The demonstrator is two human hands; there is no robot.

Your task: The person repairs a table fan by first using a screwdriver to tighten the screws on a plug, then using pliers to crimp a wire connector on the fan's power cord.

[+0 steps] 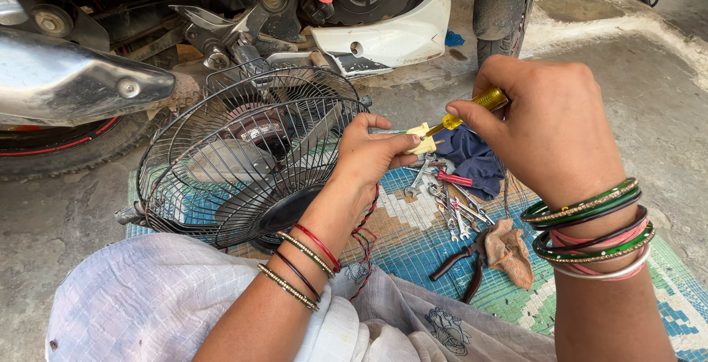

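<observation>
My left hand [369, 154] pinches a small cream plastic plug [422, 139] between thumb and fingers, just right of a black wire-caged fan [243, 155] lying on its back. My right hand [546, 122] grips a yellow-handled screwdriver [472, 108], its tip resting on the plug. Red and black wires [365, 240] run down past my left wrist. Both wrists wear bangles.
A motorcycle with a chrome exhaust [74, 82] and white panel [391, 37] stands behind the fan. On the blue patterned mat [420, 244] lie several spanners [453, 207], black pliers [464, 262], a brown rag [509, 251] and a dark blue cloth [472, 159].
</observation>
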